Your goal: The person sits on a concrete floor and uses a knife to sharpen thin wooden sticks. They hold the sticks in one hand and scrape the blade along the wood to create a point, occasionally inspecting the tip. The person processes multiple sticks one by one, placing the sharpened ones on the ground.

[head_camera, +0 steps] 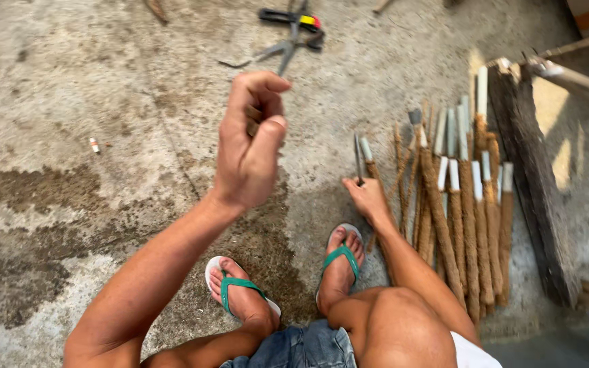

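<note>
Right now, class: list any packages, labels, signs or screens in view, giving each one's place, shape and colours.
No packages, signs or screens show.
Only a possible label: a small yellow-and-red patch on the black tool handle at the top of the concrete floor; too small to confirm.

The left hand (250, 146) is raised above the concrete floor (69, 102), well apart from the right hand (368, 197), which is low at the near end of a thin stick (358, 160). Just right of the right hand lies a row of wrapped sticks (468, 218), and right of those a wooden plank (533, 184). Beyond the left hand lie shears (288, 37). A small butt (94, 144) lies far to its left. Both sandalled feet (339, 262) rest below the hands
</note>
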